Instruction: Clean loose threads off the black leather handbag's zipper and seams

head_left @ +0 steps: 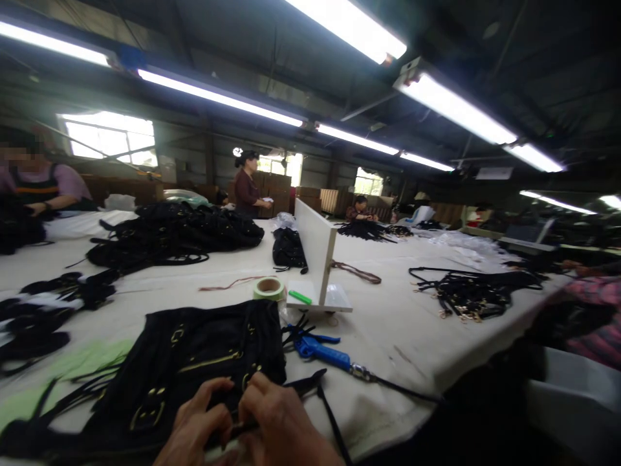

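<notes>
A black handbag (208,336) with gold buckles and a gold zipper lies on the table in front of me. My left hand (201,417) is over its near edge, fingers bent and closed on a dark strap. Close beside it, my right hand (276,414) pinches the same black strap (247,427); the grip is partly hidden by the fingers. A loose strap end (310,383) sticks out to the right of my right hand. Just beyond lies a blue air gun (323,351) with a black hose.
A white upright panel (313,252) on a base stands mid-table, with a tape roll (268,289) and a green cutter (299,297) near it. Black bags (179,233) are heaped at left, black straps (478,294) at right. Several people sit or stand around the table.
</notes>
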The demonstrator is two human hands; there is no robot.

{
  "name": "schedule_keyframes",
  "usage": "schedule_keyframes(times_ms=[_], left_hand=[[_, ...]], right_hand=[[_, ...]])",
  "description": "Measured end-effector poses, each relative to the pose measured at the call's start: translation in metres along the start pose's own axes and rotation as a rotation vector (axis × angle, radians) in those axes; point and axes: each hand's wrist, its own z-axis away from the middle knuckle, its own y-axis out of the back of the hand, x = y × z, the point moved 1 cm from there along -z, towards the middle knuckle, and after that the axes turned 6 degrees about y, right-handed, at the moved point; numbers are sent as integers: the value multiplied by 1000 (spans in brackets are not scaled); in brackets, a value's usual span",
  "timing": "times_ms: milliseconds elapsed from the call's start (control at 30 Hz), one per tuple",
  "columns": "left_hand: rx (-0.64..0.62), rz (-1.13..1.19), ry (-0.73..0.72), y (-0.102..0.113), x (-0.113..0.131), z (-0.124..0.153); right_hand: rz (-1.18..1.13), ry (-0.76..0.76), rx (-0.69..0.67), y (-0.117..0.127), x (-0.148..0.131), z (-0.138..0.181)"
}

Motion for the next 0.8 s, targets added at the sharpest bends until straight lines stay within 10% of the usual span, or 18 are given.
schedule_keyframes(times_ms=[167, 567, 800], left_hand=[[-150, 40, 130, 23, 31, -4], [199, -390, -213, 49, -7, -11], [326, -343, -137, 60, 8, -40]], right_hand=[[-230, -57, 64, 12, -5, 3], [-193, 41, 259, -18, 7, 6], [170, 79, 40, -61, 8, 4]])
